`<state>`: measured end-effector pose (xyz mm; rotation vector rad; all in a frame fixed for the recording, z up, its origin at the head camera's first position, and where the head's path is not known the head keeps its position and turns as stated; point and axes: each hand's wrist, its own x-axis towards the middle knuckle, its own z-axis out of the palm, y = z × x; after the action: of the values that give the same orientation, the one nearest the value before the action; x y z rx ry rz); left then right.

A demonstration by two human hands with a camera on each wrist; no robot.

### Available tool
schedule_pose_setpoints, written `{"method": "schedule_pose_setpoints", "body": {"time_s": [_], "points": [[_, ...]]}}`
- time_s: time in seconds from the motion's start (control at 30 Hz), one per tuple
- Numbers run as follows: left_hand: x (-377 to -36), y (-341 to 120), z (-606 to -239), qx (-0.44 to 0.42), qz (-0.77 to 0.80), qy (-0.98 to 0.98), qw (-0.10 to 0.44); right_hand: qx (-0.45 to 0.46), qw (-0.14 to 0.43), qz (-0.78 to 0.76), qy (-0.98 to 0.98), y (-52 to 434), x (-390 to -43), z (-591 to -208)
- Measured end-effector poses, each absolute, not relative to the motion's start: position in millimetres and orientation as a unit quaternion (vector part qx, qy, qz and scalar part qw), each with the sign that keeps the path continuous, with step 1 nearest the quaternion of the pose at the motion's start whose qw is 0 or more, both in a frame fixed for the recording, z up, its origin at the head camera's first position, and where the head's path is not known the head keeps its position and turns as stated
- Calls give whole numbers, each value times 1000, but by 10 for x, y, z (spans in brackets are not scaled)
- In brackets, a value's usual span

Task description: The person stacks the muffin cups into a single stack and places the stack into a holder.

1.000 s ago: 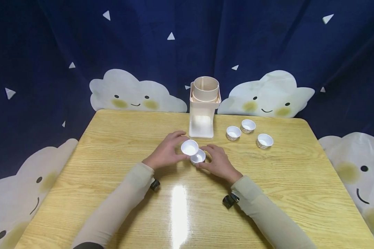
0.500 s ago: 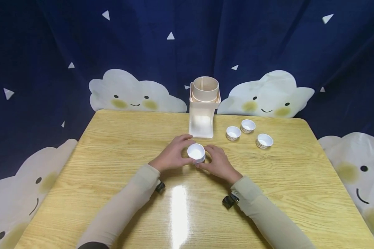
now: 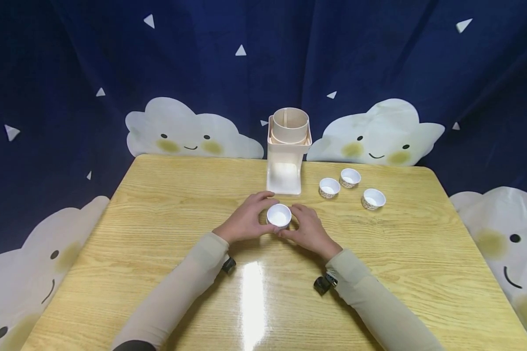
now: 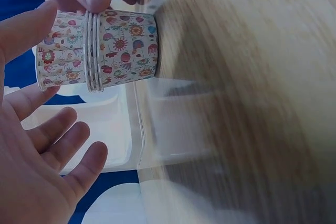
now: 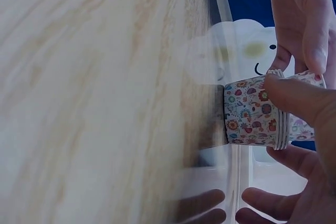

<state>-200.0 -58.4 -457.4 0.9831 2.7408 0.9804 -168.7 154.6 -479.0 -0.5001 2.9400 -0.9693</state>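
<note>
At nine o'clock on the counter (image 3: 167, 195), measured from the stack of cups in the head view, is the person's left hand (image 3: 248, 218), its sleeve (image 3: 171, 297) running back toward eight. The left grip is clamped lightly on the upper cup (image 4: 63, 56): thumb on one side, forefinger on the other, the remaining fingers spread loosely clear of the wall.

Next comes the stack of cups (image 4: 128, 48) itself, upright with its base on the counter. The cups have flowered walls and white insides. The upper cup stands out above several rims packed together; how many cups are nested there I cannot tell.

At twelve o'clock, near the far edge, stands a cream stand (image 3: 284, 165) with a round cylinder (image 3: 291, 126) set in its top.

Between three and four o'clock, just beside the stack, is the right hand (image 3: 308, 229). Its grip is clamped on the lower part, thumb on the wall just under the rims and forefinger across from it.

Farther right, three single cups sit upright: a near-left one (image 3: 329, 187) and a farther one (image 3: 350, 178) close together at two o'clock, and the rightmost one (image 3: 373, 199) a little apart, just short of three.
</note>
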Motion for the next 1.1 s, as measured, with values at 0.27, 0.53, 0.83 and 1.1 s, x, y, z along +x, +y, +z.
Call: {"method": "schedule_pose_setpoints", "body": {"time_s": [0.27,0.53,0.83,1.1], "points": [[-1998,-597,-4572,326,316,890,39,-148,13,-316,937,1547,-1690,-4814],[-1989,-600,-4584,326,308,892,48,-141,16,-321,936,1547,-1691,-4812],[-1976,-625,-4606,327,309,892,50,-142,12,-320,936,1531,-1682,-4798],[-1969,-659,-4612,317,313,894,53,-142,8,-323,936,1531,-1682,-4788]]}}
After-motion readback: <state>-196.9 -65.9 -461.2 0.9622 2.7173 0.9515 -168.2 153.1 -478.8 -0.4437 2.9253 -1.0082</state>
